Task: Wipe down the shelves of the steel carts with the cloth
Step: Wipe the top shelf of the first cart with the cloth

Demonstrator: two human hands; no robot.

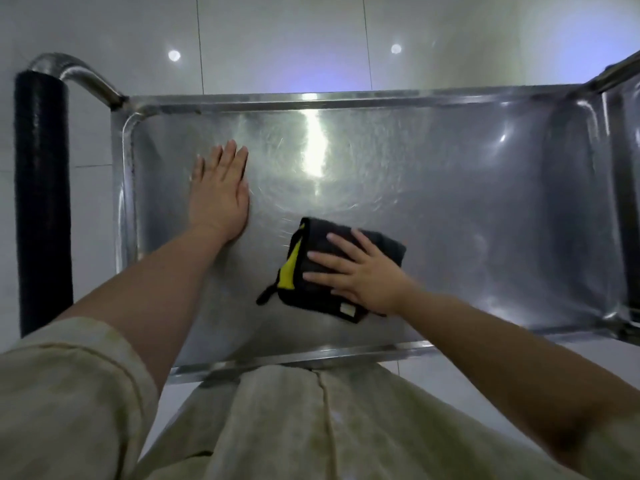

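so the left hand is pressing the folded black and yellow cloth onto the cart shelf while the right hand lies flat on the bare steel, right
Not quite: the hands are swapped. In the head view the right hand presses the folded black and yellow cloth onto the cart shelf with straight fingers, while the left hand lies flat on the bare steel, nearer the black-padded handle.

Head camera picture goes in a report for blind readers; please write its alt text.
The right hand presses a folded black-and-yellow cloth flat on the steel cart's shelf; the left hand rests open on the shelf, apart from the cloth.
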